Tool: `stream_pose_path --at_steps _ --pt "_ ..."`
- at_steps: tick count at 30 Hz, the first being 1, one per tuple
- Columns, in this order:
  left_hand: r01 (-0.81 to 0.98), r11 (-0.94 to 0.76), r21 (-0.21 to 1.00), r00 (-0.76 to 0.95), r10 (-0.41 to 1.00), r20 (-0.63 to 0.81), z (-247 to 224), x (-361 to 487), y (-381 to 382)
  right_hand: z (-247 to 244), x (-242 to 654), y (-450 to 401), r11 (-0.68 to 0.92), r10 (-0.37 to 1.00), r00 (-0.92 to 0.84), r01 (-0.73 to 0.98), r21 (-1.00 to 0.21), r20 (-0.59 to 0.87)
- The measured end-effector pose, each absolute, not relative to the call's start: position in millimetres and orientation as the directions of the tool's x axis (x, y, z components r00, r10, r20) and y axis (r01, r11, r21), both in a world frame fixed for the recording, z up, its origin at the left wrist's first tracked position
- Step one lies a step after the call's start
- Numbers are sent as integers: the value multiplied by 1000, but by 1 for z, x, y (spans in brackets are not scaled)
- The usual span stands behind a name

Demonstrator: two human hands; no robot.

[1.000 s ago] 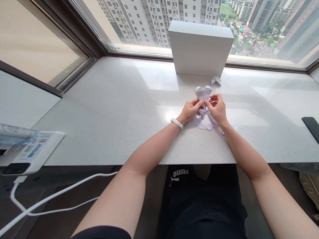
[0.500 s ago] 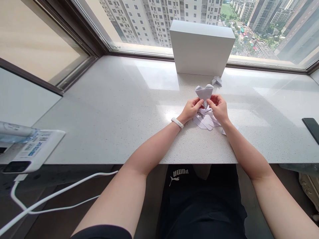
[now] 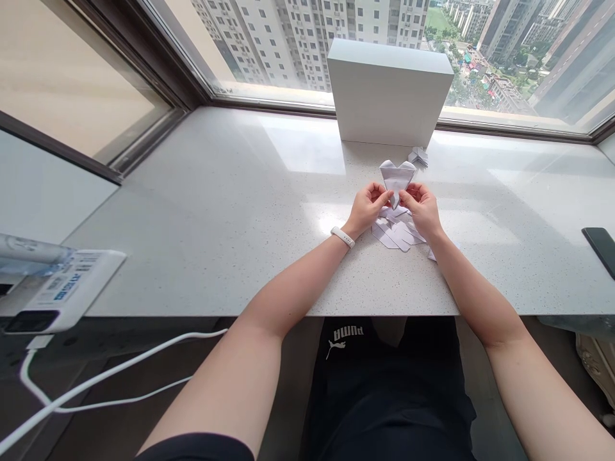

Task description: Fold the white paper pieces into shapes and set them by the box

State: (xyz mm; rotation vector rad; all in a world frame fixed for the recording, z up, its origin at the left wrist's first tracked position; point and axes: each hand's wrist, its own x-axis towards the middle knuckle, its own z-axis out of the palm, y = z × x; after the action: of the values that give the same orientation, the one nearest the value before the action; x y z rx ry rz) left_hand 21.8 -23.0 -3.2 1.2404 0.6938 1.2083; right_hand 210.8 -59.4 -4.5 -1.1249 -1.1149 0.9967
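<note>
Between my two hands is a piece of folded white paper (image 3: 398, 178), wide with two rounded lobes at the top and narrowing to a point at the bottom. My left hand (image 3: 371, 203) pinches its lower left side, thumb in front. On the lower right side, my right hand (image 3: 421, 206) grips it the same way. Several flat folded paper pieces (image 3: 394, 235) lie in an overlapping pile on the counter just below the hands. Beyond the held paper, a small stack of folded paper (image 3: 419, 157) rests near the white box.
A tall white box (image 3: 390, 96) stands against the window at the back. A dark phone (image 3: 600, 251) lies at the right of the speckled counter (image 3: 230, 211). At the left edge sits a white power bank (image 3: 72, 288) with a white cable (image 3: 110, 371) hanging off the front.
The folded paper has shifted slightly to the right and turned a little in my fingers. My left fingers have curled differently, while the pile and the other objects stay put.
</note>
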Motion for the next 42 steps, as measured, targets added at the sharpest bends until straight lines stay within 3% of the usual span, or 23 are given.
stream_pose_path --at_steps 6,19,30,42 --pt "-329 -124 936 260 941 216 2 21 -24 -9 209 -56 178 969 187 -83 -980 160" --pt "-338 -39 940 250 959 130 -1 17 -22 -2 215 -61 110 994 19 -119 -987 109" --pt "-301 -61 952 203 971 126 3 18 -25 -1 211 -63 120 992 36 -53 -991 118" --pt "-300 -73 951 223 964 144 -6 21 -24 -3 212 -61 123 990 79 -105 -987 115"
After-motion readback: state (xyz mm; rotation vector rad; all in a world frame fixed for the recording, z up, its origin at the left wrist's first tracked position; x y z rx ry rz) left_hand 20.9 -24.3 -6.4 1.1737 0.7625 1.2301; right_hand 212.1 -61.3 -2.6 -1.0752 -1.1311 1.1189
